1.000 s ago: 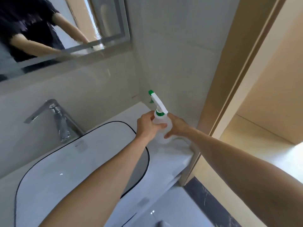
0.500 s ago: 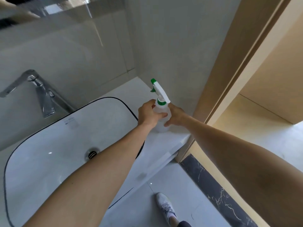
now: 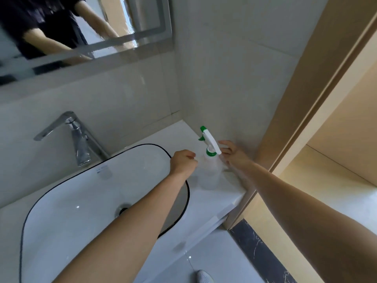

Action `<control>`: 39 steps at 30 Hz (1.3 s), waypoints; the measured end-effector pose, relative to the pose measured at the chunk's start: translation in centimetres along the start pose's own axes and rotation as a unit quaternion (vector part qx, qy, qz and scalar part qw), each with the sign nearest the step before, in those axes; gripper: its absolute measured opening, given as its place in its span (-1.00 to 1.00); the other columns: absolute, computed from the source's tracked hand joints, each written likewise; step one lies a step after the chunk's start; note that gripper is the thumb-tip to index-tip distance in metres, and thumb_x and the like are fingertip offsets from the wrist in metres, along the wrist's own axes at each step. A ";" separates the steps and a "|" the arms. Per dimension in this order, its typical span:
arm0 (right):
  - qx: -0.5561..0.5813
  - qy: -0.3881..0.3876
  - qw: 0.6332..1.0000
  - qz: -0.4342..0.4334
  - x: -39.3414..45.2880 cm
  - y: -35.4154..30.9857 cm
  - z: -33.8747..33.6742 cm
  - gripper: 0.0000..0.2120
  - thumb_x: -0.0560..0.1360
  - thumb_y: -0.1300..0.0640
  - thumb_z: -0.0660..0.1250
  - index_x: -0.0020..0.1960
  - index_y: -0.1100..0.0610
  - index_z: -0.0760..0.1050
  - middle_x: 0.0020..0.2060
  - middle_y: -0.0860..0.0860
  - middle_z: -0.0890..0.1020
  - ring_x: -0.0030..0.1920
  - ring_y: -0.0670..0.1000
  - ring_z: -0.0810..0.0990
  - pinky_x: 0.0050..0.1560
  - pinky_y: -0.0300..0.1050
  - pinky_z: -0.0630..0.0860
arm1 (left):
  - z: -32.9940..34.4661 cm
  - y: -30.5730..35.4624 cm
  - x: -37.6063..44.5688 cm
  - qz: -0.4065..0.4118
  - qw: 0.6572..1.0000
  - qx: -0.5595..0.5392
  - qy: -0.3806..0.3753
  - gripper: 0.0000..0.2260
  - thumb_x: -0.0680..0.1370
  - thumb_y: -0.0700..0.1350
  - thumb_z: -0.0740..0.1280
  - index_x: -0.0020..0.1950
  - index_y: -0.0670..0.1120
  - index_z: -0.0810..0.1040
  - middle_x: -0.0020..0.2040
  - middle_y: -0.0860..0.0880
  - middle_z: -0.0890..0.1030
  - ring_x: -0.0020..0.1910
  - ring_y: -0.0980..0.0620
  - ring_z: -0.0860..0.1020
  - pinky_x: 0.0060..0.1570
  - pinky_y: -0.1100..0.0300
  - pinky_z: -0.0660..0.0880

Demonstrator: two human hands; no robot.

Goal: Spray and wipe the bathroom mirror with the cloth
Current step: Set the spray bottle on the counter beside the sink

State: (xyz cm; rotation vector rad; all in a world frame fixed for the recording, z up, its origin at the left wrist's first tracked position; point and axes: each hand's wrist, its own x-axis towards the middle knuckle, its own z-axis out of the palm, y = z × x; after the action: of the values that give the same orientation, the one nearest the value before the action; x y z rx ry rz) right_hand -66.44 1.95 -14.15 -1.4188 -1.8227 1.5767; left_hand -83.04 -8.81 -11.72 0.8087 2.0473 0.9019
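A translucent spray bottle [image 3: 211,172] with a white and green trigger head stands upright on the white counter [image 3: 216,203], in the corner by the side wall. My left hand [image 3: 183,163] is just left of the bottle's shoulder, fingers curled with nothing in them. On the bottle's far right side my right hand [image 3: 232,157] has its fingers spread beside the trigger head and grips nothing. The mirror [image 3: 142,17] hangs at the upper left and reflects a person in a dark top. No cloth can be made out.
A white basin [image 3: 85,203] with a black rim fills the lower left. A chrome tap [image 3: 75,135] stands behind it. Tiled walls meet behind the bottle, and a beige door frame [image 3: 289,123] runs along the right. A shoe [image 3: 204,277] shows on the floor.
Both hands were wrapped around the bottle; now they have loosened and sit beside it. The view has tilted up, so the mirror shows again.
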 end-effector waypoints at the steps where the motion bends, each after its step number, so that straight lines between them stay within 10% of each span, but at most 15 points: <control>1: 0.041 0.021 0.999 0.002 0.1 -0.9 -0.4 -0.52 0.62 0.47 0.06 0.49 0.22 0.34 0.19 0.19 0.55 0.01 0.05 0.51 -0.18 -0.26 0.37 | -1.2 0.3 0.3 -0.004 0.999 -0.023 0.027 -0.64 0.50 -0.29 0.27 0.25 -0.09 0.64 0.23 -0.09 0.64 0.18 -0.15 0.60 0.27 0.04 0.53; 6: 0.131 0.037 0.991 -0.012 -0.1 -7.7 -1.5 -0.63 0.73 0.08 0.00 0.48 0.02 0.37 0.41 0.09 0.50 0.43 0.05 0.45 0.45 0.05 0.29 | -7.7 4.2 1.0 0.080 0.986 -0.102 0.104 -0.65 0.60 -0.20 0.28 0.40 -0.13 0.51 0.35 -0.15 0.56 0.34 -0.13 0.50 0.37 0.06 0.40; 22: 0.078 -0.218 0.912 -0.337 -4.2 -33.8 14.5 -0.73 0.71 -0.07 0.08 0.32 -0.11 0.45 0.25 -0.03 0.58 0.26 -0.02 0.56 0.29 -0.07 0.42 | -29.2 8.0 -10.5 0.210 0.868 -0.197 0.405 -0.63 0.68 0.01 0.19 0.47 -0.05 0.44 0.43 0.03 0.48 0.39 0.12 0.41 0.36 0.24 0.28; 32: 0.033 -0.373 0.858 -0.352 -17.3 -33.5 26.7 -0.67 0.64 0.23 0.26 0.40 0.15 0.46 0.17 0.15 0.57 0.16 0.12 0.57 0.27 0.06 0.48 | -33.6 -2.2 -27.0 0.089 0.786 -0.172 0.587 -0.66 0.66 -0.06 0.25 0.41 -0.13 0.48 0.37 -0.10 0.54 0.35 -0.01 0.50 0.31 0.23 0.36; 39: -0.041 -0.381 0.832 -0.402 -23.8 -27.8 28.3 -0.81 0.54 0.31 0.32 0.10 0.13 0.61 0.05 0.07 0.62 0.03 0.08 0.63 0.18 0.19 0.61 | -29.3 -9.4 -36.5 -0.007 0.737 -0.169 0.655 -0.70 0.62 0.02 0.29 0.33 -0.01 0.55 0.33 -0.04 0.54 0.25 0.01 0.53 0.30 0.15 0.43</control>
State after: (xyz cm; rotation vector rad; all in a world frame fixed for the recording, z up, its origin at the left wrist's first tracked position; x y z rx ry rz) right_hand -90.41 -29.92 9.29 0.1389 -2.4319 1.6468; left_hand -90.13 -51.52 8.32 -0.2376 2.7881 2.1517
